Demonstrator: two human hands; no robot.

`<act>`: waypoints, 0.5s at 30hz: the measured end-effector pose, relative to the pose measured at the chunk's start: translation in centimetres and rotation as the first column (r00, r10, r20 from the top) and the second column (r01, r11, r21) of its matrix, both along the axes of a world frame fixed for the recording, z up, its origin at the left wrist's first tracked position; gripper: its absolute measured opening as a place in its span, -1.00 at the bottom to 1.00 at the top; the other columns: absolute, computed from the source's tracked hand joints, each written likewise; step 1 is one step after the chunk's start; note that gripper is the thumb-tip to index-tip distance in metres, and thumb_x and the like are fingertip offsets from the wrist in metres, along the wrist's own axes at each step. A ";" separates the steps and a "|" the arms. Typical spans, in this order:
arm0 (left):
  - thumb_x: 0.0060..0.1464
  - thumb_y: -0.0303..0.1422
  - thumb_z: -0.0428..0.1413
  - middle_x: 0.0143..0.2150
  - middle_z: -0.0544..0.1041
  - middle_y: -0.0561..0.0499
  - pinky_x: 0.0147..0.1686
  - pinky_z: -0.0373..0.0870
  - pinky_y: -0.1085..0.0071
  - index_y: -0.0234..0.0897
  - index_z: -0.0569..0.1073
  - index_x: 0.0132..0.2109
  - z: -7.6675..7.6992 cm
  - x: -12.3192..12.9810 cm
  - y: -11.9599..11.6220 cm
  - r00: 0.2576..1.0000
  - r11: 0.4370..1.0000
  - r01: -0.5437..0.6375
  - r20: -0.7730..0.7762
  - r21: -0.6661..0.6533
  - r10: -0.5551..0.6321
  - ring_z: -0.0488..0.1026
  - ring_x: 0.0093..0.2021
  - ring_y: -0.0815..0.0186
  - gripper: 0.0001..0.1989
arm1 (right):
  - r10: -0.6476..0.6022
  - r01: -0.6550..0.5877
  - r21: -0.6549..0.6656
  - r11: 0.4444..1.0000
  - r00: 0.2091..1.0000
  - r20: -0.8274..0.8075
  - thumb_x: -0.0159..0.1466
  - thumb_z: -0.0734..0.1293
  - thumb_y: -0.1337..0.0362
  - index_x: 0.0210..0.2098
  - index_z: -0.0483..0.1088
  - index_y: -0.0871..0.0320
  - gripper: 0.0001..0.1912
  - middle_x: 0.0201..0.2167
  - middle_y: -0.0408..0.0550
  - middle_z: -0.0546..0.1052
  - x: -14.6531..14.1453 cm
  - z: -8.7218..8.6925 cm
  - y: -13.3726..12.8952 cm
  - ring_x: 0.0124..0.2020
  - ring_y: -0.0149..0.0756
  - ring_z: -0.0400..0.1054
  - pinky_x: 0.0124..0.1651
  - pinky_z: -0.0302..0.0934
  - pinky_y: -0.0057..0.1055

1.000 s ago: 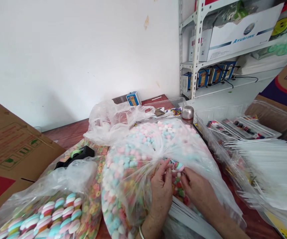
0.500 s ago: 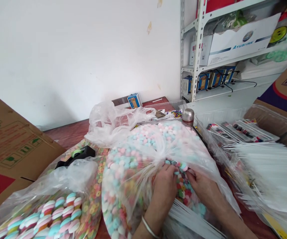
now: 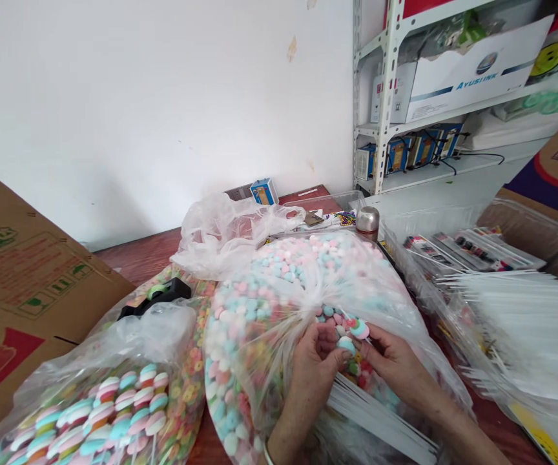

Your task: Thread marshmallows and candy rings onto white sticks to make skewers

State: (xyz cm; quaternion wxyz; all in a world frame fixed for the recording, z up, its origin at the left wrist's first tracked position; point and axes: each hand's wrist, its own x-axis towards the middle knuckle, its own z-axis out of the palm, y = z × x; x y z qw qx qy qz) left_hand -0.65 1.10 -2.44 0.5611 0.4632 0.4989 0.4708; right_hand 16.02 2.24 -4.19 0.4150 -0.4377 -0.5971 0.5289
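Both my hands work at the knotted neck of a large clear plastic bag (image 3: 264, 310) packed with pastel pink, blue and white candies. My left hand (image 3: 314, 374) pinches a pale blue candy (image 3: 345, 345). My right hand (image 3: 395, 368) holds a pink-and-blue round candy (image 3: 359, 329) on a thin white stick. Below my fingers lie loose multicoloured candies (image 3: 354, 368) and a bundle of white sticks (image 3: 380, 413). Part of the stick is hidden by my fingers.
At lower left lie a bag of striped twist lollipops (image 3: 109, 407) and ring-shaped candies (image 3: 185, 394). A clear tray of white sticks (image 3: 516, 323) stands right. A cardboard sheet (image 3: 27, 284) leans left. A steel flask (image 3: 367, 223) stands behind, beside white metal shelving (image 3: 385, 97).
My hands have lifted slightly from the loose candies, and the pink-and-blue candy now shows clearly between them. The view has shifted slightly.
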 end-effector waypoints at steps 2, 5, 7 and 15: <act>-0.09 -0.35 0.34 -0.29 0.60 -0.02 -0.29 0.41 0.40 -0.27 0.52 -0.16 0.1 0.0 -0.1 0.992 0.997 0.077 0.099 -0.027 -0.074 0.51 -0.30 0.26 -0.70 | 0.015 -0.015 -0.004 1.000 1.000 -0.025 0.35 0.26 0.05 0.05 0.43 0.14 -0.60 -0.01 0.02 0.57 -0.2 0.4 -0.1 -0.04 -0.11 0.45 0.04 0.30 -0.25; -0.05 -0.30 0.35 -0.27 0.62 -0.05 -0.25 0.43 0.40 -0.30 0.54 -0.24 0.1 -0.1 -0.3 0.979 0.995 0.067 0.196 -0.073 -0.052 0.52 -0.29 0.28 -0.76 | -0.004 -0.011 0.108 0.994 0.990 0.140 0.38 0.20 0.06 0.04 0.41 0.12 -0.63 -0.03 0.05 0.56 -0.1 0.9 -0.9 -0.07 -0.12 0.44 -0.01 0.30 -0.25; -0.04 -0.29 0.36 -0.30 0.61 -0.01 -0.28 0.46 0.41 -0.29 0.51 -0.28 0.2 -0.3 -0.4 0.969 0.994 -0.031 0.242 -0.106 0.056 0.52 -0.31 0.30 -0.76 | -0.106 0.043 0.198 0.979 0.942 0.320 0.40 0.13 0.09 -0.01 0.41 0.10 -0.65 -0.03 0.09 0.55 0.2 0.9 -1.9 -0.06 -0.09 0.44 -0.03 0.30 -0.23; -0.04 -0.34 0.36 -0.24 0.60 -0.01 -0.25 0.48 0.47 -0.28 0.58 -0.15 0.8 -0.4 -0.4 0.900 0.972 -0.172 0.375 -0.162 0.222 0.51 -0.27 0.35 -0.73 | 0.035 -0.113 0.085 0.990 0.779 0.626 0.44 -0.03 0.13 -0.04 0.40 0.02 -0.58 -0.26 0.02 0.65 1.0 -0.9 -6.1 -0.24 -0.09 0.56 -0.28 0.29 -0.35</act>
